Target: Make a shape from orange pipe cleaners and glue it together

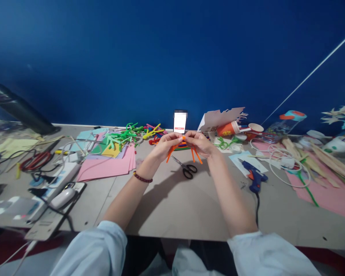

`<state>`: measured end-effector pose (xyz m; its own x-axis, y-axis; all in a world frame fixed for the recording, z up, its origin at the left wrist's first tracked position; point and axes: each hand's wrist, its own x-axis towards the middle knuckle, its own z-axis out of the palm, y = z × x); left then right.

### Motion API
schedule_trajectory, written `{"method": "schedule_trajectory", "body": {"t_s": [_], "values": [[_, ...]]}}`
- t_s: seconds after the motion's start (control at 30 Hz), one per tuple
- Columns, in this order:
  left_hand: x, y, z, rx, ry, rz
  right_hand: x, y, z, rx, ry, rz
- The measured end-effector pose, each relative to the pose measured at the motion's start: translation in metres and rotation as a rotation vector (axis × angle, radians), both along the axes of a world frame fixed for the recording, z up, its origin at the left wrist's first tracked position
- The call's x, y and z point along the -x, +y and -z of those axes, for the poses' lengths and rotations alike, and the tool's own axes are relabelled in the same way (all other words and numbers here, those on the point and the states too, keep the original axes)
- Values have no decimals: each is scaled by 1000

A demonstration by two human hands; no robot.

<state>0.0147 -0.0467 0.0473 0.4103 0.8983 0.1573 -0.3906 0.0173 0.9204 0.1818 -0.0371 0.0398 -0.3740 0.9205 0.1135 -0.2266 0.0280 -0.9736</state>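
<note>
Both the left hand and right hand pinch orange pipe cleaners above the tabletop, over the scissors. Tops look joined, but the ends hang loose and unshaped, so the work seems early.

Black-handled steel scissors on grey tabletop, beneath orange fuzzy pipe cleaners. Blue plastic glue gun to right; pink paper sheets left; white phone behind.

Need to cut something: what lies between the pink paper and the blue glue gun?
Head view: scissors lie there, below the orange pipe cleaners that left hand and right hand pinch.
</note>
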Motion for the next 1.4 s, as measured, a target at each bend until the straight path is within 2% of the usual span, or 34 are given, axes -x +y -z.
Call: {"method": "schedule_trajectory", "body": {"t_s": [0.2, 0.57, 0.77, 1.0, 1.23, 1.4], "values": [[0, 0, -1, 52, -37, 15, 3, -2, -2, 46, 72, -16], [-2, 2, 1, 310, -111, 5, 6, -6, -4, 91, 132, -33], [-4, 4, 7, 229, -162, 42, 6, -6, -4, 69, 107, 56], [-5, 6, 11, 232, -198, 28, 7, -2, -2, 80, 72, 84], [-5, 4, 8, 115, -134, -12, 6, -6, -8, 80, 66, 140], [-6, 3, 6, 109, -121, -47, 4, -4, -7, 25, -4, 164]]}}
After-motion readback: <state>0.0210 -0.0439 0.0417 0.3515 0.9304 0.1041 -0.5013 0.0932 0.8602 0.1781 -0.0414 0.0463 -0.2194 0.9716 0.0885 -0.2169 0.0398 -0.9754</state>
